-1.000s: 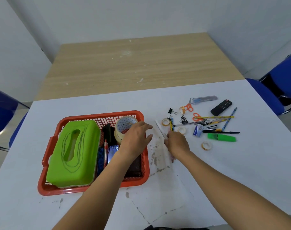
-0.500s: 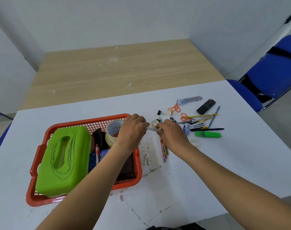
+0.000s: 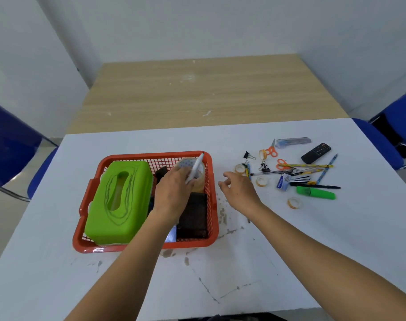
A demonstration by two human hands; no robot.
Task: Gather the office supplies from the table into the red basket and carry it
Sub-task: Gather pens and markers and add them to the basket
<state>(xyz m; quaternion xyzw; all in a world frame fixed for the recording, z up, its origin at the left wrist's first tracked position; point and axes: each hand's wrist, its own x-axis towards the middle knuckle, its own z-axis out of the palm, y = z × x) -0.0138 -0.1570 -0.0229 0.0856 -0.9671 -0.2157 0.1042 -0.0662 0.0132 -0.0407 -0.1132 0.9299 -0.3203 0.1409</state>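
The red basket (image 3: 210, 206) sits on the white table and holds a green tissue box (image 3: 118, 202), a tape roll (image 3: 185, 162) and a dark flat item (image 3: 195, 214). My left hand (image 3: 174, 191) is over the basket and holds a white pen (image 3: 196, 166) that points up toward the far rim. My right hand (image 3: 240, 189) hovers just right of the basket with loose, spread fingers and holds nothing. To its right lies a scatter of supplies: a green highlighter (image 3: 315, 193), orange scissors (image 3: 270, 151), a black remote (image 3: 315, 153), small tape rolls, binder clips and pens.
A wooden table (image 3: 197, 93) adjoins the white table's far edge. Blue chairs stand at the left (image 3: 12, 144) and right (image 3: 391, 133). The white tabletop (image 3: 220, 269) is scuffed and stained near me.
My right hand passed the white pen to my left hand, which carried it over the basket. My right hand has let go and opened beside the basket.
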